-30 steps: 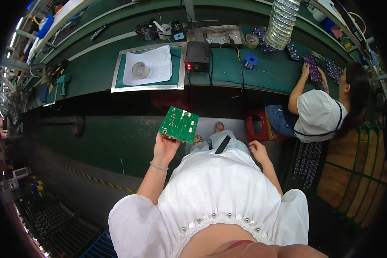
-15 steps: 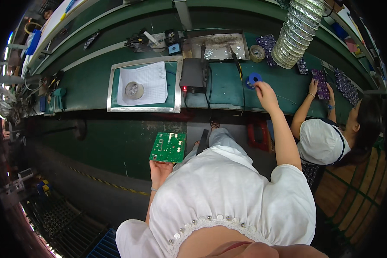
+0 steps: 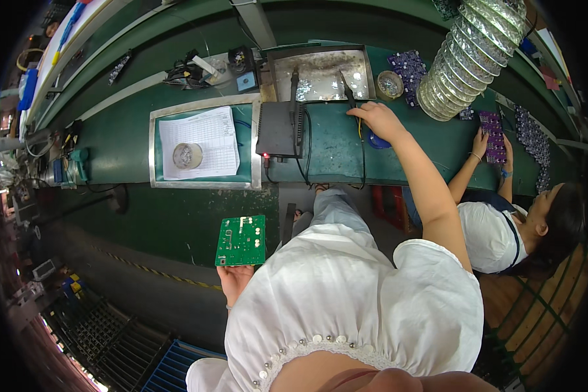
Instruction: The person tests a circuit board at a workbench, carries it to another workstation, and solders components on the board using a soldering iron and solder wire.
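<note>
My left hand point(image 3: 236, 279) grips a green circuit board point(image 3: 240, 240) by its near edge, fingers under it and pale components facing up. The board is held in front of the bench, beside my lap. Over the bench, my right hand point(image 3: 380, 121) reaches out with stretched fingers. Its fingertips are at the rear end of a black soldering iron point(image 3: 349, 91); whether they touch it is hard to tell. The iron's tip rests in a metal tray point(image 3: 369, 65), and a yellow and black cord trails from its handle. A blue solder spool point(image 3: 377, 141) lies partly hidden below my right hand.
A black soldering station point(image 3: 277, 130) stands left of my right hand. Further left, a framed mat holds printed sheets point(image 3: 215, 130) and a round tin point(image 3: 187, 156). A foil duct point(image 3: 464, 65) hangs at the right, near a co-worker holding a purple board point(image 3: 492, 136).
My right hand has moved from the solder spool up and left to the soldering iron's rear end. The view has shifted a little; my left hand still holds the board.
</note>
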`<act>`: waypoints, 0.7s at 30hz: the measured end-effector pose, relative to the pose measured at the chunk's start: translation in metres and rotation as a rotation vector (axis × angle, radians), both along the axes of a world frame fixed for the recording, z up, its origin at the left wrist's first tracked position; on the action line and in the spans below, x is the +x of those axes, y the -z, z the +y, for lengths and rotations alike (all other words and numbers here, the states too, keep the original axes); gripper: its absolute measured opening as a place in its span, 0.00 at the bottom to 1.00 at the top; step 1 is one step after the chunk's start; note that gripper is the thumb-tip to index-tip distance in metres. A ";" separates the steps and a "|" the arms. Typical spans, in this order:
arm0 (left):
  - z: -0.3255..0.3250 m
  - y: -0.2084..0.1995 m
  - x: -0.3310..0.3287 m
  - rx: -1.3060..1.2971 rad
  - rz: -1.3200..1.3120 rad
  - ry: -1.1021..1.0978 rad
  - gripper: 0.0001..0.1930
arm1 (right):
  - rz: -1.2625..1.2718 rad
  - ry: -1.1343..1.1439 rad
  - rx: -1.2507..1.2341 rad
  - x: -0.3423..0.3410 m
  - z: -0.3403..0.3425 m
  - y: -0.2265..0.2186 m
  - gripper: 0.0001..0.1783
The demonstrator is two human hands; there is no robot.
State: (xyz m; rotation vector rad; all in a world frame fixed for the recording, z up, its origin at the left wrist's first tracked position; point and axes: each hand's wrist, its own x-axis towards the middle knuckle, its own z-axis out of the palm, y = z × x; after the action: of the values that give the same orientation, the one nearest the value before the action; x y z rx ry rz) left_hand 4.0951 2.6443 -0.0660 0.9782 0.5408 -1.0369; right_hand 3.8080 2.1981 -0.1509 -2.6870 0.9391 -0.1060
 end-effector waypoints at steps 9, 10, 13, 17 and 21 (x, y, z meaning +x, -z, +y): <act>0.008 0.017 0.005 -0.262 0.129 -0.039 0.15 | -0.068 -0.105 0.037 0.000 0.000 0.005 0.17; 0.008 0.017 0.004 -0.258 0.127 -0.044 0.15 | -0.086 -0.088 0.004 0.000 0.002 0.005 0.16; 0.004 0.015 0.002 -0.259 0.056 0.026 0.16 | -0.123 -0.072 -0.054 -0.001 0.007 0.007 0.14; -0.004 0.006 -0.005 -0.334 0.076 0.024 0.16 | -0.196 -0.032 -0.121 -0.001 0.010 0.011 0.10; -0.014 -0.002 -0.008 -0.324 0.068 0.033 0.16 | -0.263 -0.014 -0.161 0.003 0.013 0.008 0.13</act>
State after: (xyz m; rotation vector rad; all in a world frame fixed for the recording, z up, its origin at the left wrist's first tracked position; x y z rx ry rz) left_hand 4.0867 2.6303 -0.0641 0.6691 0.3969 -1.1489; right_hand 3.8109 2.2114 -0.1591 -2.7330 0.8621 -0.5392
